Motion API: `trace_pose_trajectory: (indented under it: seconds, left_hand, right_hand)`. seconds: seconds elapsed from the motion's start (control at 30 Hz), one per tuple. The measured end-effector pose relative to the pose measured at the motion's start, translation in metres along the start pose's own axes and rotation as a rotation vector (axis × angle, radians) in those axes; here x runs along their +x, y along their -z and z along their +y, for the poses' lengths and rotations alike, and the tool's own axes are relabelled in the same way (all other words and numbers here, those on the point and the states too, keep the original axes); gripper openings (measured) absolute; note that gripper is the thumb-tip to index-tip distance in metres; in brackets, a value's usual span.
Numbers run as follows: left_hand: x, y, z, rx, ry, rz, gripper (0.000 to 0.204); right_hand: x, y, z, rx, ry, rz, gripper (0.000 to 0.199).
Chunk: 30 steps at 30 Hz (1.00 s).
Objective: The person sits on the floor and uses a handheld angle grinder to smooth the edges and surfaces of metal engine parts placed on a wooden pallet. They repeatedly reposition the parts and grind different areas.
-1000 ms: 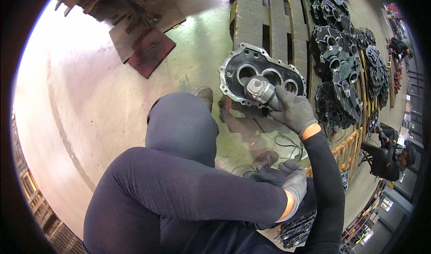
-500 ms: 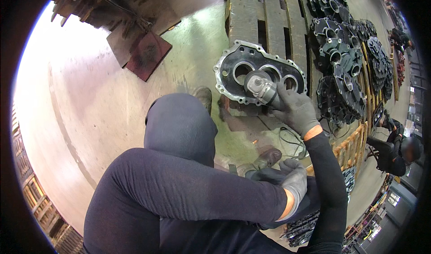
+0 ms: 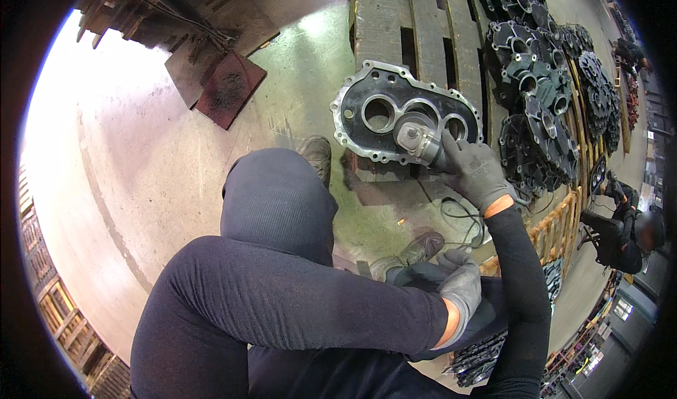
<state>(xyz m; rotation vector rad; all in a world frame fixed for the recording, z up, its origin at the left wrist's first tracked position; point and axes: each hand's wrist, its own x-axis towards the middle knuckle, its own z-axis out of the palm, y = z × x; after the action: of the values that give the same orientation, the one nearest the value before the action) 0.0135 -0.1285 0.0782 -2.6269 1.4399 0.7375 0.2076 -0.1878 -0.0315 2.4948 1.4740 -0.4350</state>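
**Grinding pass on a gear-housing cover, floor-level work station**

The work area is a concrete workshop floor [image 3: 141, 159] with a wooden pallet [image 3: 416, 25] at the top of the head view. A stack of dark cast covers [image 3: 536, 95] lies on and beside the pallet at the right. A rust-coloured plate [image 3: 229, 88] lies well apart on the floor at the left. Another person [image 3: 624, 233] is at the right rim and takes no part in this work.

The workpiece is a dark housing cover [image 3: 374, 113] with a bright rim and three round bores. It stands tilted against the near edge of the pallet, above our two shoes [image 3: 319, 155].

Our right hand [image 3: 476, 170], gloved in grey, has its fingers closed around the body of a hand-held grinder [image 3: 419, 141]. The tool head meets the cover at the middle bore. A cable [image 3: 462, 219] trails on the floor below the hand.

Our left hand [image 3: 462, 286], also gloved, lies near the lap on dark cloth, well apart from the cover. We cannot tell whether its fingers grip anything.

We judge the step in hand to be dressing the face around the middle bore, with the right-hand bore not yet reached. The next move calls for a firm one-handed grip, a steady tool angle and light pressure. The cover is only leaning, so side force could shift it.
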Motion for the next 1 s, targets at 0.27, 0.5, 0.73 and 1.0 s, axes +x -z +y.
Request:
trace_pose_trajectory:
  seconds: [0.27, 0.5, 0.73, 1.0]
  left_hand:
    - [0.0, 0.004, 0.001, -0.043, 0.04, 0.027, 0.032]
    - [0.004, 0.006, 0.0, 0.018, -0.04, 0.007, 0.034]
    - [0.02, 0.006, 0.005, -0.045, -0.018, -0.027, 0.037]
    - [0.013, 0.002, 0.007, -0.049, 0.022, 0.015, 0.035]
  right_hand:
    - [-0.012, -0.012, 0.018, 0.065, -0.115, 0.038, 0.098]
    - [-0.006, -0.005, 0.011, 0.078, -0.089, 0.059, 0.092]
    - [-0.005, -0.006, 0.008, 0.022, -0.021, 0.014, 0.095]
    - [-0.031, -0.009, 0.024, 0.036, 0.003, 0.034, 0.094]
